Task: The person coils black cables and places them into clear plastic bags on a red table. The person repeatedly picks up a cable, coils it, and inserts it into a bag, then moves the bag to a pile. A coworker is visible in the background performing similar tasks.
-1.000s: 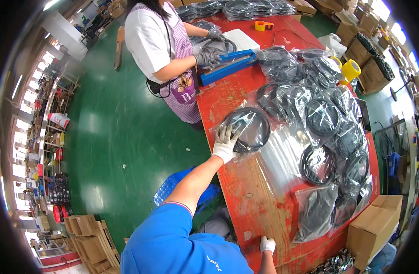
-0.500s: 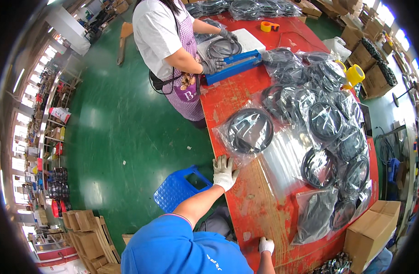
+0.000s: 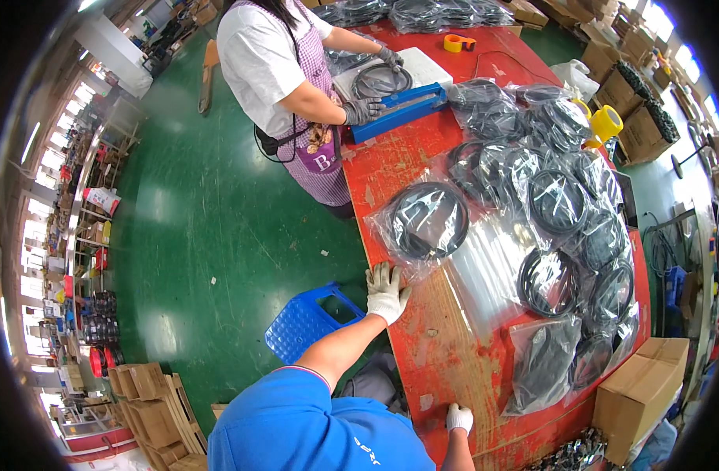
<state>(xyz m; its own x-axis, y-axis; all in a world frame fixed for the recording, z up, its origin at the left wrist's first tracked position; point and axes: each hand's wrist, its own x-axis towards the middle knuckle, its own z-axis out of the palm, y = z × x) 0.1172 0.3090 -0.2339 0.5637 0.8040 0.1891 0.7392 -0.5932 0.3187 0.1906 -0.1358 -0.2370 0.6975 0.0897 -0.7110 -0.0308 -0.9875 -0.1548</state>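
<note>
Clear plastic bag of coiled black cable (image 3: 430,221): frame centre; we seem between handlings.
White-gloved left hand (image 3: 387,293): fingers apart on scuffed red wooden table (image 3: 422,345).
White-gloved right hand (image 3: 459,419): fingers curled together, lower centre.
Regripping: calls for raising our left.

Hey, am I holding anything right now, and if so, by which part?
Your left hand is open, holding nothing. Your right hand looks curled; I can't tell whether it holds anything.
</note>
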